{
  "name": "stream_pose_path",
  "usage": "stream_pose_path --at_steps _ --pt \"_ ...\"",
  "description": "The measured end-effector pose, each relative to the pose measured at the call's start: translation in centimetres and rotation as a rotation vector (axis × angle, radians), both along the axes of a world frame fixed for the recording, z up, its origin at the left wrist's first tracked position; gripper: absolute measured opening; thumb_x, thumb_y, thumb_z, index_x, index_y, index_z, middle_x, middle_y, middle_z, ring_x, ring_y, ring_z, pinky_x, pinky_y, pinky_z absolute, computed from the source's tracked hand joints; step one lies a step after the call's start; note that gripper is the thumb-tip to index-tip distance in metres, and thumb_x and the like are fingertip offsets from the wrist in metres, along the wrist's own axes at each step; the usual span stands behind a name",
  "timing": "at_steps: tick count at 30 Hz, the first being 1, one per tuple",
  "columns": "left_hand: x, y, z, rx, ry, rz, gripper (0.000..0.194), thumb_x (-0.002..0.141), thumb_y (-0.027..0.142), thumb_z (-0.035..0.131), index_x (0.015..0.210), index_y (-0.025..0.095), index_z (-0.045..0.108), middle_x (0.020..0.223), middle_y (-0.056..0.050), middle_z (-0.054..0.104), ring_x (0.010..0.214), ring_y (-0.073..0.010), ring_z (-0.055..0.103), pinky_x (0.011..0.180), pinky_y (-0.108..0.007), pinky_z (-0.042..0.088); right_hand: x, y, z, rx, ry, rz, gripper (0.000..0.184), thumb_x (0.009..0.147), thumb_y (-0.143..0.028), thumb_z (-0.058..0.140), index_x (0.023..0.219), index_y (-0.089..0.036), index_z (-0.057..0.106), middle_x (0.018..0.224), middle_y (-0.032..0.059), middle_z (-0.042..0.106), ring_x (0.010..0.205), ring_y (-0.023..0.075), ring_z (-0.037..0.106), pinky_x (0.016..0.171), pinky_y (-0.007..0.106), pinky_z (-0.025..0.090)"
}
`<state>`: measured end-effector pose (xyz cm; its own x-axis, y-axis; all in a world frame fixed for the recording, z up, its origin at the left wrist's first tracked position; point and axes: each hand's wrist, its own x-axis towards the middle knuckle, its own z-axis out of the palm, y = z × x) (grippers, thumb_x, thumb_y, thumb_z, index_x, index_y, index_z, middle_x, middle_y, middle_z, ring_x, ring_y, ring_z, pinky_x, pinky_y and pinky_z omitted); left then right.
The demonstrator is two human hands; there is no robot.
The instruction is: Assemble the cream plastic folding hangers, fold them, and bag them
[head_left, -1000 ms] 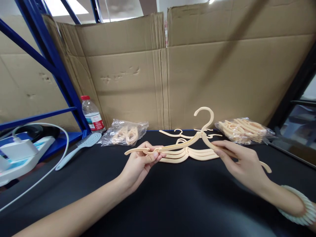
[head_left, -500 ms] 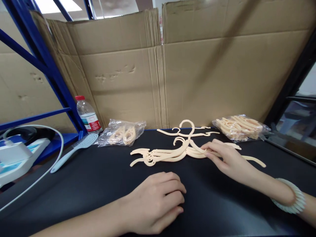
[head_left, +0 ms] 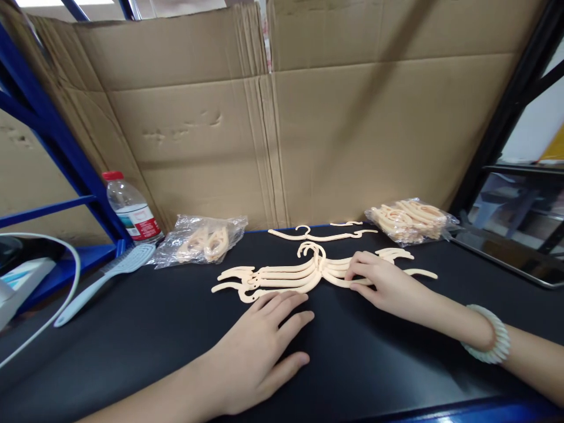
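Observation:
Several cream plastic clothes hangers [head_left: 288, 274] lie fanned together on the black tabletop, their hooks bunched at the middle and pointing away from me. My right hand [head_left: 385, 282] pinches the right arm of the frontmost hanger between thumb and fingers, hiding part of it. Just in front of the left half of the pile, my left hand [head_left: 259, 346] lies palm down with its fingers spread. Its fingertips reach the front hanger's edge; whether they touch it I cannot tell. Behind the pile rests a separate cream hanger [head_left: 328, 238].
Plastic bags of hanger parts lie at back left [head_left: 202, 244] and back right [head_left: 409, 218]. At left are a red-capped bottle [head_left: 134, 208], a pale blue hairbrush [head_left: 108, 279] and a white cable [head_left: 74, 282]. A dark tablet-like slab [head_left: 506, 255] lies right. Cardboard [head_left: 211, 147] walls the back.
The front hanger has come down flat onto the pile, its hook now beside the others. My left hand has moved forward and its fingers have spread. The view has shifted right.

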<state>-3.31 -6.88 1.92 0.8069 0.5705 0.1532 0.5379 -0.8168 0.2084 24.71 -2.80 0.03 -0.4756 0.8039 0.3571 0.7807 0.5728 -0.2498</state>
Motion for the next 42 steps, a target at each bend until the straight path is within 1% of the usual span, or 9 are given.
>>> stream_pose_path --at_steps 3,5,9,12,20,26,31,35,42 --pt "0.0 0.2 -0.1 -0.015 -0.015 0.019 0.044 0.089 0.031 0.055 0.133 0.026 0.051 0.143 -0.012 0.046 0.130 -0.0340 0.041 0.105 -0.053 0.037 0.2 0.2 -0.3 0.048 0.007 -0.011 0.014 0.081 -0.009 0.052 0.086 -0.019 0.060 0.092 0.0071 0.060 0.085 0.0205 0.058 0.076 0.036 0.051" --pt "-0.1 0.4 -0.2 -0.024 -0.025 0.024 0.044 0.089 0.031 0.055 0.132 0.026 0.051 0.143 -0.012 0.046 0.131 -0.0344 0.041 0.106 -0.053 0.036 0.4 0.3 -0.6 0.070 0.015 -0.010 0.020 0.083 -0.013 0.051 0.101 -0.019 0.060 0.108 0.0107 0.061 0.099 0.0240 0.059 0.085 0.042 0.051" --pt "-0.2 0.7 -0.4 -0.035 -0.015 0.040 0.045 0.089 0.033 0.054 0.134 0.027 0.050 0.145 -0.011 0.043 0.132 -0.0348 0.039 0.106 -0.054 0.036 0.5 0.2 -1.4 0.037 -0.040 -0.021 0.047 0.093 -0.029 0.043 0.138 -0.016 0.041 0.142 0.0158 0.045 0.134 0.0299 0.039 0.106 0.052 0.038" --pt "-0.3 0.8 -0.6 -0.028 0.015 0.045 0.047 0.090 0.035 0.052 0.136 0.028 0.047 0.148 -0.011 0.040 0.133 -0.0343 0.038 0.106 -0.053 0.036 0.3 0.0 -1.5 -0.027 -0.087 -0.026 0.049 0.097 -0.029 0.034 0.142 -0.011 0.037 0.147 0.0166 0.040 0.138 0.0292 0.031 0.110 0.052 0.033" --pt "-0.3 0.7 -1.0 -0.007 -0.052 0.048 0.043 0.089 0.027 0.053 0.132 0.028 0.050 0.146 -0.008 0.042 0.132 -0.0320 0.041 0.108 -0.051 0.037 0.0 0.1 -1.2 0.024 -0.142 -0.026 0.044 0.096 -0.025 0.035 0.138 -0.015 0.042 0.144 0.0142 0.044 0.138 0.0309 0.031 0.109 0.057 0.032" --pt "0.0 0.6 -0.1 -0.107 -0.069 -0.069 0.045 0.089 0.016 0.049 0.132 0.030 0.051 0.141 -0.006 0.050 0.129 -0.0278 0.045 0.107 -0.044 0.040 -0.6 -0.7 0.1 0.137 -0.095 0.082 0.035 0.089 -0.016 0.047 0.124 -0.019 0.052 0.123 0.0127 0.057 0.113 0.0273 0.053 0.093 0.046 0.047" --pt "0.2 0.7 0.3 -0.116 -0.024 -0.091 0.044 0.089 0.017 0.048 0.131 0.028 0.052 0.140 -0.007 0.051 0.128 -0.0281 0.046 0.106 -0.044 0.041 -0.8 -1.9 1.2 -0.001 -0.178 0.249 0.021 0.092 -0.021 0.048 0.109 -0.020 0.060 0.101 0.0069 0.060 0.090 0.0206 0.058 0.080 0.035 0.049" --pt "0.0 0.9 0.3 -0.106 0.014 -0.093 0.045 0.090 0.018 0.047 0.134 0.027 0.050 0.142 -0.007 0.048 0.131 -0.0287 0.044 0.107 -0.044 0.040 -0.6 -2.0 1.4 -0.116 -0.130 0.322 0.023 0.092 -0.024 0.050 0.114 -0.021 0.058 0.105 0.0061 0.059 0.092 0.0185 0.058 0.081 0.031 0.048" --pt "-0.1 0.8 0.2 -0.119 -0.046 -0.108 0.044 0.089 0.017 0.050 0.131 0.028 0.052 0.139 -0.008 0.051 0.128 -0.0299 0.047 0.106 -0.045 0.041 -0.5 -1.7 1.4 -0.142 -0.111 0.331 0.024 0.092 -0.022 0.050 0.115 -0.022 0.059 0.107 0.0056 0.059 0.094 0.0176 0.057 0.085 0.031 0.047"
